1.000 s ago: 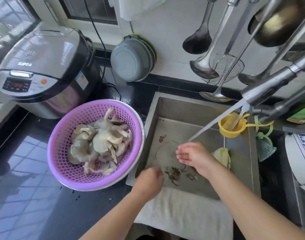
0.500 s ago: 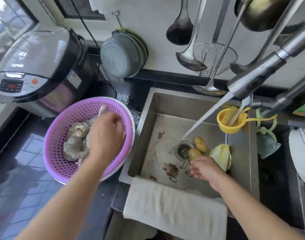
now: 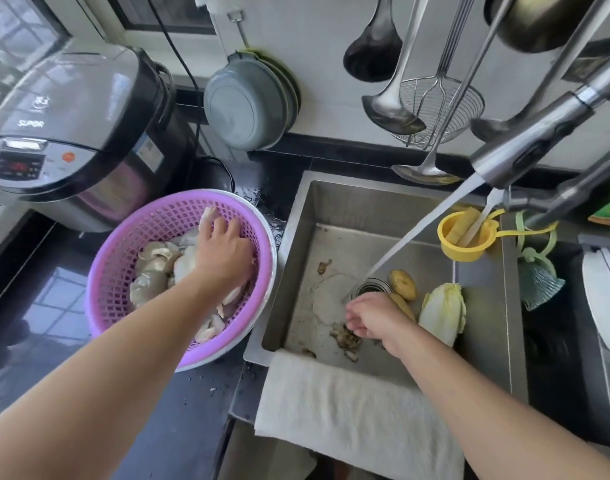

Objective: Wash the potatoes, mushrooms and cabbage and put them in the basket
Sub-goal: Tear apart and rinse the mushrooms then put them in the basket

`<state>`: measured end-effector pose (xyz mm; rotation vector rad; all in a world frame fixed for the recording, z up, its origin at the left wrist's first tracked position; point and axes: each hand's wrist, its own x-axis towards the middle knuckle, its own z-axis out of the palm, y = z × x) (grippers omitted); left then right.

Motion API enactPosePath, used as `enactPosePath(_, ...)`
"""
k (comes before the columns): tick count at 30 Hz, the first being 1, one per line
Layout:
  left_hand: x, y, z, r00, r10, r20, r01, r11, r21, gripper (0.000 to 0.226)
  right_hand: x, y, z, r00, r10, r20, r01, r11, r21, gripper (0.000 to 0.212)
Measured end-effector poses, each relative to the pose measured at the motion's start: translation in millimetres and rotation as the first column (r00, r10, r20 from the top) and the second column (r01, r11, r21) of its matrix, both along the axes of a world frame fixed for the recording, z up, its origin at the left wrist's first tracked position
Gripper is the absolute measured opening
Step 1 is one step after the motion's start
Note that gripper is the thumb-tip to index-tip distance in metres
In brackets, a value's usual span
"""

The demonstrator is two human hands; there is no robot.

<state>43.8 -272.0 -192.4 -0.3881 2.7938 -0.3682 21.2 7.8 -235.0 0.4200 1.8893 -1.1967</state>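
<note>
A purple basket (image 3: 113,271) inside a white bowl stands on the dark counter, holding several pale mushrooms (image 3: 151,282). My left hand (image 3: 223,251) reaches into it, fingers spread loosely over the mushrooms at the far side. In the steel sink (image 3: 331,206), my right hand (image 3: 374,317) curls its fingertips down onto a brown mushroom piece (image 3: 345,339) near the front wall. Two potatoes lie by the drain: one (image 3: 404,284) in full view, the other (image 3: 404,305) half hidden behind my right hand. A small cabbage (image 3: 442,315) lies to their right. Water (image 3: 417,233) runs from the faucet (image 3: 532,147) to the drain.
A rice cooker (image 3: 71,126) stands behind the basket at the left. A white towel (image 3: 348,410) hangs over the sink's front edge. A yellow cup (image 3: 463,242) clings to the sink's right wall. Ladles and a wire skimmer (image 3: 442,105) hang above; a grey basin (image 3: 248,105) hangs on the wall.
My left hand travelled from the sink's front edge into the basket and spread its fingers there. My right hand shifted from under the water stream forward to the mushroom scraps, uncovering the potatoes.
</note>
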Motion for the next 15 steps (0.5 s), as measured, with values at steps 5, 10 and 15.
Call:
enactPosePath(5,10,-2,14,0.969,0.112,-0.220,-0.047,0.958,0.282,0.020,0,0,0,0.999,-0.034,-0.007,0.034,0.999,-0.030,0.022)
enactPosePath(10,31,6,39,0.866,0.137,-0.480,0.088,0.905,0.417,0.012,0,6,14,0.998,-0.054,-0.020,0.052,0.995,-0.084,0.020)
enactPosePath(15,38,54,79,0.683,0.718,0.131,-0.030,-0.152,0.988,0.012,2,5,57,0.988,-0.066,-0.136,0.027,0.963,-0.269,0.018)
